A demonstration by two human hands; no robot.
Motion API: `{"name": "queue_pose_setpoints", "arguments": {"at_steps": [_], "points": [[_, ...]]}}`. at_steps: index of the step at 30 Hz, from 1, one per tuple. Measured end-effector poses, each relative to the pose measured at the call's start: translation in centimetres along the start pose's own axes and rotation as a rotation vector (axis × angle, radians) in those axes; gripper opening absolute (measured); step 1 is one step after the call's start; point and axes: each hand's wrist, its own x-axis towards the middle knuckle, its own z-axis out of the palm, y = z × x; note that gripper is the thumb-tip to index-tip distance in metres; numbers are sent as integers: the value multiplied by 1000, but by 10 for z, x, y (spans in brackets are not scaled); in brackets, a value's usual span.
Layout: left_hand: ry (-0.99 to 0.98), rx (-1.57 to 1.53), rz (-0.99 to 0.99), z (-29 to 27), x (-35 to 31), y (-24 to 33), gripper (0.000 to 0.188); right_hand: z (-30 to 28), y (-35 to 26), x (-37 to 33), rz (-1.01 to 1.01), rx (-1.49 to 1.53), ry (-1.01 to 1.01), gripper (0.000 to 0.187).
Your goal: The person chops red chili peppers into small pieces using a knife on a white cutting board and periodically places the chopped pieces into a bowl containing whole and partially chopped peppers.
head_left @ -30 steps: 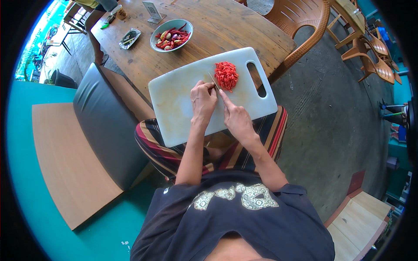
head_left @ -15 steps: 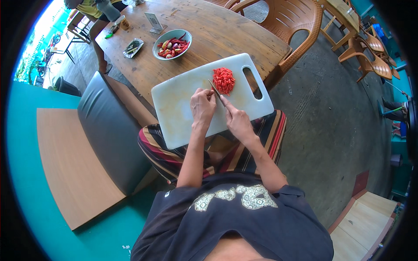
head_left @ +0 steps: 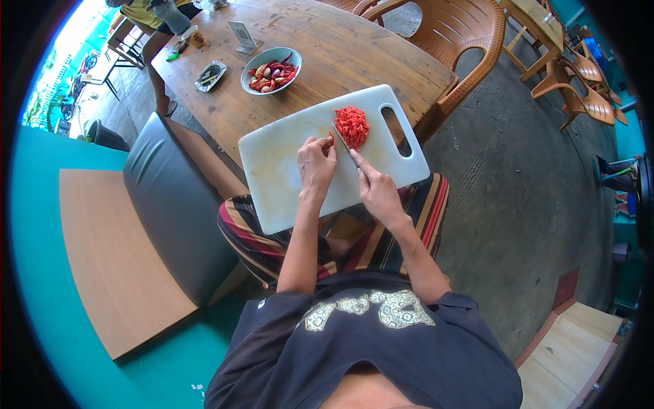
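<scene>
A white cutting board (head_left: 279,170) lies tilted across my lap, its far side at the table's edge. My left hand (head_left: 317,163) pinches a short piece of red chili (head_left: 331,139) over the board. In my right hand (head_left: 376,185) is a knife (head_left: 341,137), its blade between the chili piece and a heap of chopped red chili (head_left: 351,127). That heap sits near the board's handle slot. Beyond the board, a light bowl (head_left: 294,80) holds whole red chilies and what look like shallots and garlic cloves.
The wooden table (head_left: 340,51) carries a small dish (head_left: 210,76), a paper cup (head_left: 195,37) and a sign stand (head_left: 243,35). A brown plastic chair (head_left: 470,41) stands at the right, a dark padded seat back (head_left: 180,204) at the left. Another person (head_left: 160,17) sits at the far left.
My right hand and the knife have shifted slightly right and nearer to me, away from the left fingertips. The red chili piece at the left fingers now shows more plainly.
</scene>
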Motion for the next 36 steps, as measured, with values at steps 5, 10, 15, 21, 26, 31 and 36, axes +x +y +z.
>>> {"name": "queue_pose_setpoints", "arguments": {"at_steps": [5, 10, 15, 21, 26, 31, 36], "points": [[-16, 6, -20, 0, -2, -2, 21, 5, 5, 3, 1, -58, -26, 42], [-4, 4, -8, 1, -3, 0, 21, 0, 6, 6, -8, 0, 24, 42], [-3, -34, -15, 4, 0, 4, 18, 8, 11, 2, -130, -33, 81, 43], [-21, -18, -15, 5, 2, 7, 17, 9, 8, -1, -75, -125, 39, 46], [-58, 38, -2, 4, 6, 8, 16, 7, 6, 0, -73, -155, 37, 47], [-82, 13, -23, 3, 7, 10, 16, 8, 11, 1, -83, -187, 40, 47], [-105, 28, -36, 2, 9, 8, 17, 6, 3, 5, -82, -199, 14, 49]]}}
